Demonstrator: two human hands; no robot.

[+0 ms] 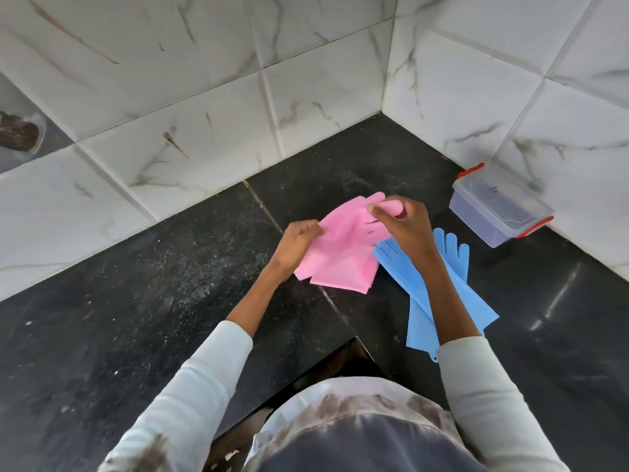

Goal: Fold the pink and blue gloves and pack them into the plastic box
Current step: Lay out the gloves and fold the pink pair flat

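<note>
White marble-look tiles (pixel 211 107) are meeting in a corner above a black speckled counter (pixel 119 301) that is filling the middle and lower frame. At centre, both hands are holding the pink gloves (pixel 340 257) up off the counter. The left hand (pixel 296 247) is pinching the left edge of the pink sheet between thumb and fingers, while the right hand (pixel 406 229) is curling closed around the glove fingers at the top — thumb pressing on the near side. The cuff end is hanging down toward the lower centre, with bristles showing along its right edge.

The blue gloves (pixel 432 301) are lying flat on the counter just right of the pink ones, partly under the right forearm, fingers pointing toward the upper right and cuffs toward the lower right. The clear box (pixel 498 206) with red clips is sitting at the right of the frame against the tiled wall — near the blue fingertips but apart from them. I cannot tell whether a lid is on it.
</note>
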